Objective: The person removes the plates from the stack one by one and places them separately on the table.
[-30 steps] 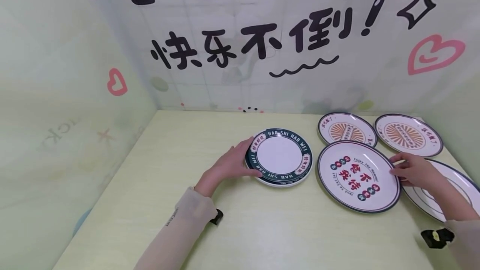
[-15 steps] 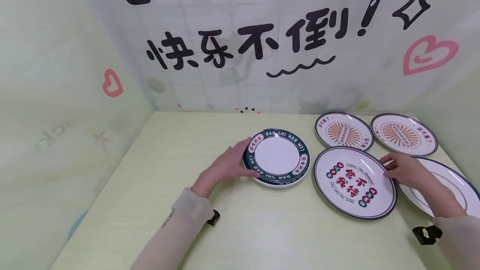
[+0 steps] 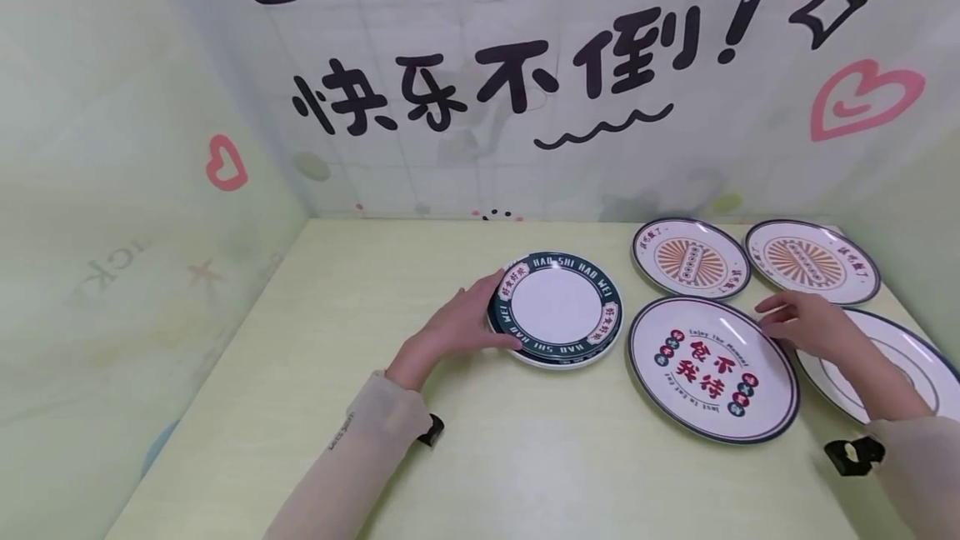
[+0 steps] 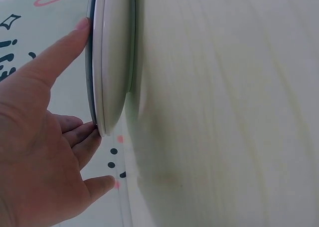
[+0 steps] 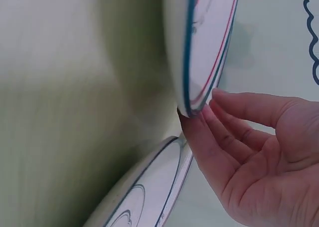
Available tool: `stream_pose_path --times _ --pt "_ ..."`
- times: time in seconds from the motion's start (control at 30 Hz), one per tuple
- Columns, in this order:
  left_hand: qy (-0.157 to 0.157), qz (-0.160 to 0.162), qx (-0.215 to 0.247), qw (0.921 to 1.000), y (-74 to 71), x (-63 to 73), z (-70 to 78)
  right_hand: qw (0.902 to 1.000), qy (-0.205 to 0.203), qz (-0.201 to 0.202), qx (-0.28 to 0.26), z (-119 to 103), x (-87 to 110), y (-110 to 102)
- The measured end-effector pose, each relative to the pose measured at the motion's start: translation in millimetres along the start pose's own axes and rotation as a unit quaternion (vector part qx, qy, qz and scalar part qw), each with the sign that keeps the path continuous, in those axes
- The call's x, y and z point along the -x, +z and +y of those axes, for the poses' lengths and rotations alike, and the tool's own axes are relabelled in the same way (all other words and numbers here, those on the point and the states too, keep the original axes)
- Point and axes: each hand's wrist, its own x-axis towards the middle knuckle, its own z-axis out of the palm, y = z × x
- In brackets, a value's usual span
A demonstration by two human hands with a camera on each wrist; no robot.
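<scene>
Stacked round plates (image 3: 557,307), the top one with a dark green lettered rim, rest on the table. My left hand (image 3: 461,325) holds the stack at its left edge, thumb at the near side. In the left wrist view, thumb and fingertips touch the rims of the plates (image 4: 113,62). A white plate (image 3: 708,369) with red characters and a dark rim lies to the right. My right hand (image 3: 806,325) is at its upper right rim, fingers loosely bent. The right wrist view has the index finger (image 5: 207,147) touching the rim's edge, thumb close by.
Two plates with orange sunbursts, one at the back (image 3: 690,257) and one farther right (image 3: 813,261), lie near the printed backdrop (image 3: 450,182). A larger plate (image 3: 911,377) sits at the right, partly behind the right arm. Pale side walls flank the table (image 3: 360,307).
The red-lettered plate has shifted toward me, away from the back plates. My right hand followed, then rose slightly at its rim. The left hand and stack stayed in place.
</scene>
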Motion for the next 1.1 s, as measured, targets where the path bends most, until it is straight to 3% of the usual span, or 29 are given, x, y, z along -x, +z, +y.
stream_pose_path --times 0.3,0.47,0.7,0.9,1.1 --pt "-0.005 0.001 -0.002 1.0 -2.0 -0.2 1.2 0.9952 -0.034 0.064 -0.065 -12 -4.3 -20" --pt "-0.015 0.004 0.011 0.9998 -2.3 -1.9 1.2 0.9896 -0.035 0.077 -0.116 -27 -6.2 -21" --pt "-0.02 0.021 0.034 0.999 -2.5 -5.6 3.6 0.9866 -0.024 0.091 -0.134 -58 -9.3 -7" --pt "-0.028 0.037 0.046 0.9978 -2.9 -7.0 6.4 0.9819 -0.011 0.079 -0.171 -79 -15.7 8" --pt "-0.047 0.063 0.084 0.9933 -3.3 -8.1 8.1 0.9661 -0.061 0.07 -0.241 -93 -21.6 25"
